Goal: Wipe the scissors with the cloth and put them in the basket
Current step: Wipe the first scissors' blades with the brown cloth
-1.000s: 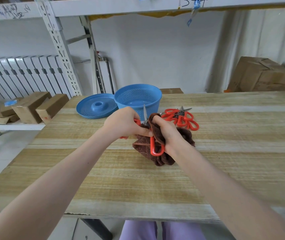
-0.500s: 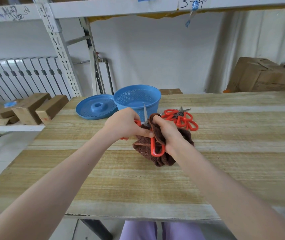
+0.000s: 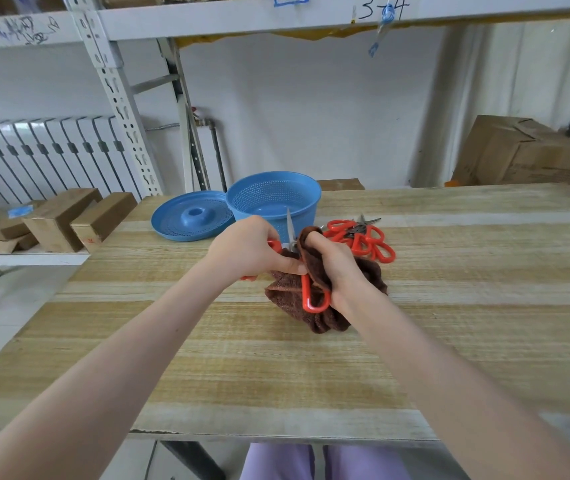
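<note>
While both hands meet at frame centre, left hand (image 3: 252,252) grips one red handle of the scissors (image 3: 306,293) and right hand (image 3: 333,268) pinches the brown cloth (image 3: 325,322) round them; blade points up-frame, loop down-frame. Just above stands the basket (image 3: 273,199), nearer the left hand, nothing visible inside; lid (image 3: 190,216) beside it.

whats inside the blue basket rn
Only the basket's bare blue floor and mesh far wall show, with nothing on them. Its near inner side is hidden behind its own front wall.

1 scissors (image 3: 306,289) blade hidden in cloth (image 3: 325,322) (other bare), 1 handle mostly inside left hand (image 3: 249,252)
</note>
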The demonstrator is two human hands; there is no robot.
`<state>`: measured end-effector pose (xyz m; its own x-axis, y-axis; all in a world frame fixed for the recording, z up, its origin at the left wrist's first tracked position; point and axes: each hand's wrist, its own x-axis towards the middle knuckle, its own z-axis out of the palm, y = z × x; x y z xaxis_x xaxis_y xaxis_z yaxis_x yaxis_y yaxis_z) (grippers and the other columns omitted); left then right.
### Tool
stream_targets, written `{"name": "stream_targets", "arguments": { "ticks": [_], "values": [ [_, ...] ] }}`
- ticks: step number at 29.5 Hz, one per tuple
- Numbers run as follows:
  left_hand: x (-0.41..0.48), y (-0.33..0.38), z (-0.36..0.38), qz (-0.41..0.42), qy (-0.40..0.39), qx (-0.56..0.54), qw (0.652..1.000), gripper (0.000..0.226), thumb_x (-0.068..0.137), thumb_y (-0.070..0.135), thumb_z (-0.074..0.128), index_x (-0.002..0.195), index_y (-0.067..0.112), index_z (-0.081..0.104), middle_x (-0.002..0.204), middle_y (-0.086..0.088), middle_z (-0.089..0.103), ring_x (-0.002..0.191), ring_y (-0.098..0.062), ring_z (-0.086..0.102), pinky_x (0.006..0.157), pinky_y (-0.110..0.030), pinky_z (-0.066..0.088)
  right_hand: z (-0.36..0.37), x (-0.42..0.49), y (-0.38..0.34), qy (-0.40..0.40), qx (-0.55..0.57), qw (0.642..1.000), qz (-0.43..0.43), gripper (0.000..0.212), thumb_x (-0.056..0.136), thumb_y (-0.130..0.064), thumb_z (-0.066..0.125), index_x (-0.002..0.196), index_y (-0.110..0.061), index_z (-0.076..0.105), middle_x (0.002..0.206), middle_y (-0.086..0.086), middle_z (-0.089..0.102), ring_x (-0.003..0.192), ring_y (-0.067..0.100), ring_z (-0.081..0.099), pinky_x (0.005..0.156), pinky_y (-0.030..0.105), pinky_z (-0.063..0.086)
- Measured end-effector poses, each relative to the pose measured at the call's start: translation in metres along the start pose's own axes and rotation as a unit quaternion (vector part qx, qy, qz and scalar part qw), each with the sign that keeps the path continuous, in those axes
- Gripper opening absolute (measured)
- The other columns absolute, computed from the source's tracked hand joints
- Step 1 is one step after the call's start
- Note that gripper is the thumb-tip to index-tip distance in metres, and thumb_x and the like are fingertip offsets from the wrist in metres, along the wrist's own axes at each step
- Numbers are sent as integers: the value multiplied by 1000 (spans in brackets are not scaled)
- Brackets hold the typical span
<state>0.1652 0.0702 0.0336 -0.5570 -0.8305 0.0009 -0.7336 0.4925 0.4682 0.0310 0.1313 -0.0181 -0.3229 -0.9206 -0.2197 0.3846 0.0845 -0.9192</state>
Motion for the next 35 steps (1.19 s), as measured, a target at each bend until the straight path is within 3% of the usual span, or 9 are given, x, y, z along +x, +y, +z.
{"name": "stream_targets", "arguments": {
  "ticks": [3, 6, 11, 14, 20, 25, 27, 32, 35],
  "values": [
    [0, 2, 1, 9, 7, -1, 1000, 64, 54, 59, 83, 51, 19, 34, 39, 8, 37, 33, -16, 42, 45, -23, 38, -1, -1, -3, -2, -4, 1000, -1, 20, 84, -15, 63, 92, 2, 72, 81, 11, 75, 63, 17, 70, 54, 25, 55],
    [0, 2, 1, 8, 20, 2, 1000, 65, 54, 59, 84, 50, 19, 32, 35, 11, 33, 31, -14, 41, 46, -23, 38, -2, -3, -3, -3, -5, 1000, -5, 22, 86, -12, 61, 95, 6, 70, 86, 16, 73, 68, 19, 70, 56, 27, 57],
    [0, 5, 2, 6, 48, 22, 999, 60, 58, 56, 81, 51, 19, 34, 30, 11, 35, 28, -9, 42, 47, -22, 40, -4, -4, -3, 11, -20, 1000, -21, 31, 87, -14, 64, 103, 12, 66, 91, 19, 67, 81, 29, 65, 86, 47, 56],
    [-2, 6, 3, 8, 79, 46, 996, 58, 56, 57, 78, 48, 20, 35, 30, 12, 36, 32, -9, 48, 49, -22, 40, -2, -3, -5, 26, -35, 998, -48, 17, 86, -14, 63, 79, -1, 72, 75, 10, 70, 69, 21, 66, 69, 36, 58],
    [-1, 10, 2, -6, 73, 49, 996, 61, 50, 66, 81, 50, 21, 39, 29, 13, 38, 26, -1, 41, 47, -21, 36, -13, -2, -1, 2, -3, 999, -43, 19, 89, -11, 57, 86, -1, 73, 77, 10, 71, 67, 18, 69, 62, 29, 58],
    [-5, 11, 4, 0, 91, 63, 994, 67, 49, 70, 79, 51, 20, 35, 37, 11, 37, 34, -7, 43, 46, -22, 33, -16, -2, 5, -22, 84, 996, 1, 29, 97, -25, 50, 94, -9, 74, 88, 8, 74, 82, 21, 70, 81, 36, 58],
    [-7, 14, 5, 10, 101, 83, 991, 65, 49, 70, 79, 52, 20, 38, 43, 10, 40, 41, -10, 43, 45, -22, 30, -14, -2, 5, -20, 49, 998, -18, 25, 94, -25, 57, 85, -10, 74, 81, 8, 70, 79, 24, 66, 82, 40, 55],
    [-8, 20, 10, 22, 111, 112, 987, 59, 50, 68, 79, 54, 19, 46, 49, 8, 47, 49, -12, 48, 45, -23, 30, -10, -2, -5, 26, -30, 996, -78, 21, 87, -14, 61, 86, 3, 72, 92, 23, 70, 81, 27, 67, 80, 44, 57],
    [-8, 17, 7, 0, 107, 80, 991, 59, 49, 68, 79, 54, 19, 46, 47, 9, 46, 46, -12, 47, 46, -23, 33, -9, -3, -3, 23, -51, 993, -101, 24, 87, -10, 59, 68, -8, 74, 73, 13, 66, 67, 21, 63, 67, 36, 57]
  ]
}}
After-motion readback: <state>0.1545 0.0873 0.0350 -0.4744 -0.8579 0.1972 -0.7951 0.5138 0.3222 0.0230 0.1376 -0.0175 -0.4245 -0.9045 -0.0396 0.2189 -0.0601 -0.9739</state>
